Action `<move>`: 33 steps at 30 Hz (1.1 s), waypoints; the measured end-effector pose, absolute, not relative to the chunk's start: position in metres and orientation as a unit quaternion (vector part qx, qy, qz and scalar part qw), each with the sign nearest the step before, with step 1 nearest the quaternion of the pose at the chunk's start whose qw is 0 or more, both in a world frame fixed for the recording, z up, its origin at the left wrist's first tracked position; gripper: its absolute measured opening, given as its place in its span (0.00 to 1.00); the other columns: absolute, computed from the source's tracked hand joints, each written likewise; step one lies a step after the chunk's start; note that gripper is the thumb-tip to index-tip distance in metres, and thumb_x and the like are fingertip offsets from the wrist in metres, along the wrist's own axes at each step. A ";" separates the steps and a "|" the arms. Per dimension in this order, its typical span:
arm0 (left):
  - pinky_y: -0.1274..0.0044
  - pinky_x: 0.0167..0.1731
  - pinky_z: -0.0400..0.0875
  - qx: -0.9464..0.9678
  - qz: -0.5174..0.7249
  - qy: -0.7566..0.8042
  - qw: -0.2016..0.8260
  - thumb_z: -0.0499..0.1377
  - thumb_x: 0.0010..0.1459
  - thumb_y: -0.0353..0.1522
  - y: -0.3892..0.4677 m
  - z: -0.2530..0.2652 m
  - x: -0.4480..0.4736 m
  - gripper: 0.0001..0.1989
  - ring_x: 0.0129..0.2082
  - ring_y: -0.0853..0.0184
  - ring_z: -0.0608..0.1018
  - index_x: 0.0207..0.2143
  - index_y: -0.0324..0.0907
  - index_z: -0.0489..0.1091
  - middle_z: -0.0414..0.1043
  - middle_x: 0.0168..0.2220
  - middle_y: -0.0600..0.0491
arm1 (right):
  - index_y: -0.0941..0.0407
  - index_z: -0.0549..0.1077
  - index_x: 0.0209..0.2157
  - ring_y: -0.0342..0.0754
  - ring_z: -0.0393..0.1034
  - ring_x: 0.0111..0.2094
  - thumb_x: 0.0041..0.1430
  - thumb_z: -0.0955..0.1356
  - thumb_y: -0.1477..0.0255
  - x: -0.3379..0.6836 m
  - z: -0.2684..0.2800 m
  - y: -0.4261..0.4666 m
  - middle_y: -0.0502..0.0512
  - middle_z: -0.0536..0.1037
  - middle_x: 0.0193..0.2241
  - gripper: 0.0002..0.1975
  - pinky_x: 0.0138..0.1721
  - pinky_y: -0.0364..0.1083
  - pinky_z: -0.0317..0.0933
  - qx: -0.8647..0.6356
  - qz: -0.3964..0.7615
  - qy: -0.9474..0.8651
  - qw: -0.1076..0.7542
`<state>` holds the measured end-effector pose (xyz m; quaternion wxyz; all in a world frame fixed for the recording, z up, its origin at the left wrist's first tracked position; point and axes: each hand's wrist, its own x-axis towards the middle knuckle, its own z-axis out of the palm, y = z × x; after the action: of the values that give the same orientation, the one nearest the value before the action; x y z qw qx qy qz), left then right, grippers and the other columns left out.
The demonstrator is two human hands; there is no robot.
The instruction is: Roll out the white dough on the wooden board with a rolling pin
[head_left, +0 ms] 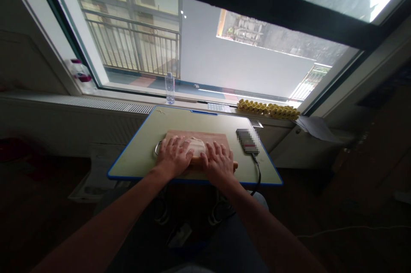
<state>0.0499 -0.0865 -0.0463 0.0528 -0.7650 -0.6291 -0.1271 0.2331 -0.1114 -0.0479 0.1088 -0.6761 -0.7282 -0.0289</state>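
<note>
A piece of pale, flattened dough (196, 147) lies on a wooden board (212, 135) on the small table. My left hand (174, 153) lies palm down at the dough's left side, its fingers stretched forward and thumb towards the middle. On the other side, my right hand (219, 157) is also palm down, fingers spread. Both palms rest over a wooden rolling pin (196, 160), which crosses the near part of the board. The pin's right end shows beyond my right hand; its left end is hidden.
The table (138, 153) has a blue rim. A blurred-out phone-like device (248, 140) with a black cable (258, 174) lies at its right. A clear bottle (170, 88) and yellow egg cartons (269, 109) stand on the sill. A metal ring (157, 148) sits left of the board.
</note>
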 end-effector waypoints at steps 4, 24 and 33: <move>0.49 0.73 0.55 -0.766 -0.131 -0.628 0.044 0.49 0.73 0.43 -0.087 -0.049 0.049 0.29 0.73 0.46 0.67 0.70 0.47 0.71 0.66 0.73 0.44 | 0.46 0.65 0.75 0.65 0.56 0.75 0.80 0.56 0.53 0.233 -0.050 -0.114 0.56 0.63 0.76 0.30 0.73 0.67 0.48 -0.679 -0.033 -0.726 0.103; 0.47 0.73 0.51 -0.794 -0.071 -0.597 -0.090 0.42 0.74 0.51 -0.022 -0.042 0.038 0.32 0.76 0.50 0.62 0.73 0.56 0.63 0.58 0.78 0.48 | 0.49 0.67 0.72 0.61 0.59 0.71 0.77 0.59 0.52 0.236 -0.030 -0.061 0.58 0.69 0.72 0.30 0.70 0.62 0.52 -0.679 -0.004 -0.730 0.077; 0.50 0.73 0.52 -0.779 -0.070 -0.612 -0.117 0.40 0.73 0.53 -0.003 -0.037 0.040 0.35 0.75 0.49 0.62 0.73 0.52 0.63 0.58 0.78 0.47 | 0.50 0.69 0.70 0.63 0.63 0.69 0.73 0.61 0.52 0.236 -0.017 -0.028 0.60 0.71 0.70 0.31 0.68 0.63 0.55 -0.690 0.051 -0.719 0.067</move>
<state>0.0397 -0.0026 -0.0366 -0.1166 -0.7787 -0.6125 -0.0696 0.2362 -0.0277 -0.0165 0.0671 -0.6896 -0.7192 0.0512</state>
